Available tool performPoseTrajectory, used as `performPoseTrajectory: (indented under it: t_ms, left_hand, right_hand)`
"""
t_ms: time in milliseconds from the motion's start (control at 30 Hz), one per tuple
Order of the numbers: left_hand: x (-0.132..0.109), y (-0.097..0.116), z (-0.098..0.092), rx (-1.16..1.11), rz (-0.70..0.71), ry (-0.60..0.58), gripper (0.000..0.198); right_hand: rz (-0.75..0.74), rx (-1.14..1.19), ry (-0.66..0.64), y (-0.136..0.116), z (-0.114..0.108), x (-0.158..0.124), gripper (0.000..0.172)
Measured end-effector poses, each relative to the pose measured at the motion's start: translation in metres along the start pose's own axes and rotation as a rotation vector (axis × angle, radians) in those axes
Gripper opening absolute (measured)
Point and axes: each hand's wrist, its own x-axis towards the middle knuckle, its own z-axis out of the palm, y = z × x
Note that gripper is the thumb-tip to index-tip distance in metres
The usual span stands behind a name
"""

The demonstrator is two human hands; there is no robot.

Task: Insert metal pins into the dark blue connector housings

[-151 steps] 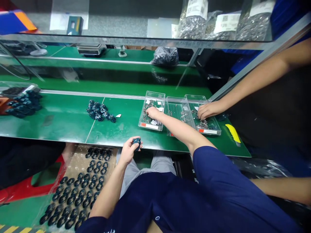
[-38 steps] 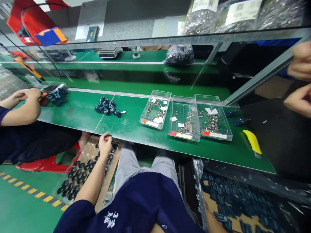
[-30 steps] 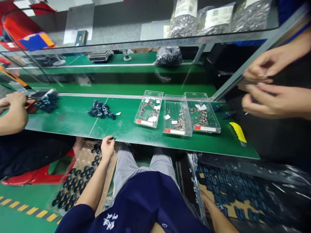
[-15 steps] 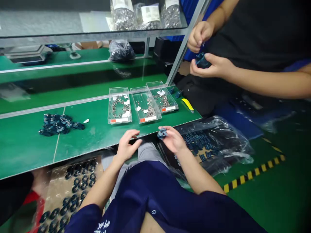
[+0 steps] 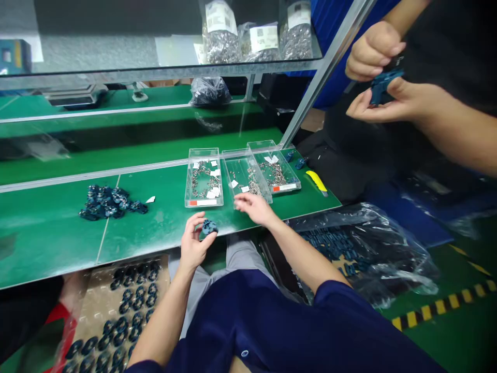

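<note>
My left hand (image 5: 192, 243) is at the bench's front edge, shut on a small dark blue moulded part (image 5: 208, 227). My right hand (image 5: 252, 208) lies open and holds nothing visible, its fingertips at the front of a transparent plastic tray (image 5: 246, 181). That tray stands between two similar trays (image 5: 204, 178) (image 5: 275, 173), all holding small silver metal parts and white paper slips. A loose heap of dark blue parts (image 5: 111, 202) lies left of the trays.
A co-worker's hands (image 5: 378, 77) at upper right hold a blue part. The green bench (image 5: 163, 228) carries a yellow utility knife (image 5: 316, 181). Below it are a blister tray of dark round parts (image 5: 128, 311) and a plastic bag of blue parts (image 5: 349, 248).
The blue part has gone from my right hand to my left. My right hand has moved forward to the trays, and the view has swung slightly further right.
</note>
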Motion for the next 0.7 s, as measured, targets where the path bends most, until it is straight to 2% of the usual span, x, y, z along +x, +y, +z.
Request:
performPoseTrajectory:
  t_ms: [67,133,233,300,433,533,633,700]
  left_hand:
    - [0.000,-0.007,-0.003,-0.129,-0.103,-0.003,0.042]
    - [-0.001,-0.012,-0.002,-0.180,-0.192,-0.007,0.044]
    - [-0.003,-0.017,0.001,-0.140,-0.259,0.037,0.046]
    - [-0.004,-0.020,0.003,-0.118,-0.282,0.059,0.046]
    - [-0.004,-0.025,0.004,-0.081,-0.313,0.064,0.046]
    - [0.000,-0.026,0.004,-0.096,-0.313,0.071,0.049]
    - [0.007,-0.022,0.001,-0.102,-0.298,0.088,0.051]
    - [0.013,-0.017,-0.003,-0.072,-0.274,0.109,0.045]
  right_hand:
    - [-0.034,-0.309,0.170,-0.002,-0.028,0.047,0.028]
    - [-0.016,-0.428,0.220,-0.004,-0.046,0.094,0.026]
    - [0.039,-0.451,0.188,-0.001,-0.050,0.147,0.035]
    - [0.071,-0.456,0.159,0.004,-0.042,0.165,0.043]
    - [0.070,-0.403,0.124,0.013,-0.028,0.176,0.048]
    - [0.051,-0.308,0.123,0.007,-0.028,0.172,0.046]
    - [0.076,-0.334,0.120,-0.009,-0.034,0.154,0.040]
    - [0.050,-0.347,0.098,-0.021,-0.032,0.129,0.037]
